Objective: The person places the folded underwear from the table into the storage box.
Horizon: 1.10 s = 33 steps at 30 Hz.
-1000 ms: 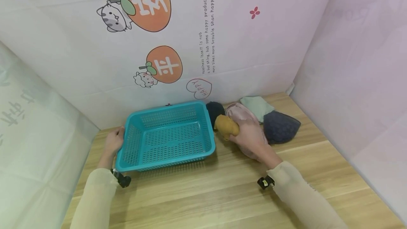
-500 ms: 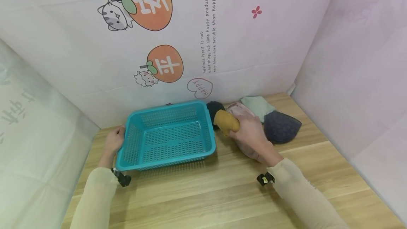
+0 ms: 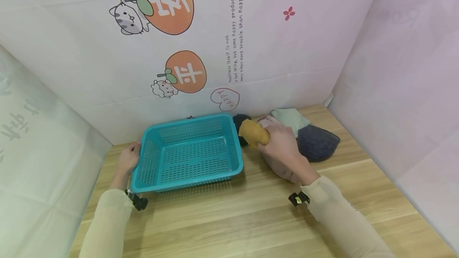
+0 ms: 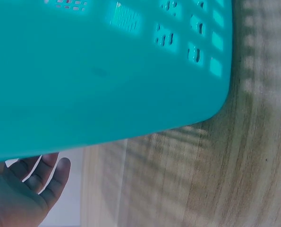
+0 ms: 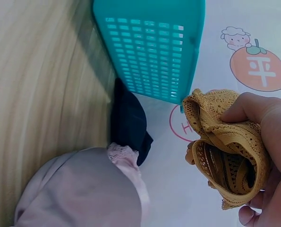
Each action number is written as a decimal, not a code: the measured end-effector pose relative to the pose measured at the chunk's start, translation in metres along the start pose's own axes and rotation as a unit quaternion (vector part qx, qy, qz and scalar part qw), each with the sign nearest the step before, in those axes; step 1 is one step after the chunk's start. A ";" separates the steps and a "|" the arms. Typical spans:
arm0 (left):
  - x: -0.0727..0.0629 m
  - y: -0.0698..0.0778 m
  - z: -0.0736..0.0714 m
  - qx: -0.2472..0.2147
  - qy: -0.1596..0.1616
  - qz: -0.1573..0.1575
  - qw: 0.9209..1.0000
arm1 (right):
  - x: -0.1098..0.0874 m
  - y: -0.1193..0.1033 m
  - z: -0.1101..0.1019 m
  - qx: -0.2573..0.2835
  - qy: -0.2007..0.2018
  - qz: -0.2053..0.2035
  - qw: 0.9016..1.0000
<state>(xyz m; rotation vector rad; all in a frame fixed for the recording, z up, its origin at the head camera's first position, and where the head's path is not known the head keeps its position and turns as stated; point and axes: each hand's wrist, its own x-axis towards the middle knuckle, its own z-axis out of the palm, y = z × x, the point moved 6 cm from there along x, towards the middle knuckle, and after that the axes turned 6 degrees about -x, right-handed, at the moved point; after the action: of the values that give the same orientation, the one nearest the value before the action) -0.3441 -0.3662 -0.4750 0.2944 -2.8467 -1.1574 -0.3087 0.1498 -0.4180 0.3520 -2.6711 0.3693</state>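
In the head view, my left hand (image 3: 130, 157) grips the left rim of a turquoise perforated plastic basket (image 3: 238, 150). Several of its fingers show below the rim in the left wrist view. My right hand (image 3: 281, 142) holds bundled mustard-yellow lace underwear (image 3: 252, 132) just right of the basket. The right wrist view shows the thumb on top of the lace (image 5: 225, 142), with an open fold facing the camera. Beneath the right hand lies a pale pink bra (image 5: 83, 189), partly hidden by it in the head view.
Black fabric (image 3: 239, 120) lies against the basket's right side, by the back wall. Behind and right of the pink bra are a mint-green cloth piece (image 3: 291, 119) and a folded dark navy bra-like garment (image 3: 319, 142). Printed white sheets surround the wooden table (image 3: 215, 222).
My right hand has raised the mustard underwear slightly and shifted it a little up and left, over the black fabric. My left hand and the basket stay in place.
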 end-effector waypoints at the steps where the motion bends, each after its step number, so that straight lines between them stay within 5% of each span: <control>1: 0.000 -0.001 0.000 -0.001 -0.002 -0.002 1.000 | 0.000 -0.001 -0.001 0.000 -0.001 0.000 1.000; 23: -0.002 -0.006 0.004 -0.033 -0.044 -0.035 0.998 | 0.012 -0.034 -0.016 0.006 0.004 -0.033 0.999; 33: -0.001 -0.009 0.006 -0.034 -0.055 -0.050 0.997 | 0.017 -0.056 -0.015 -0.054 -0.004 -0.053 0.997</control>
<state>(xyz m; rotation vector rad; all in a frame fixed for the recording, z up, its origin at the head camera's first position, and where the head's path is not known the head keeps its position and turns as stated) -0.3426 -0.3681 -0.4852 0.3837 -2.9084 -1.3266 -0.3012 0.0991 -0.3858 0.4616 -2.6532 0.1917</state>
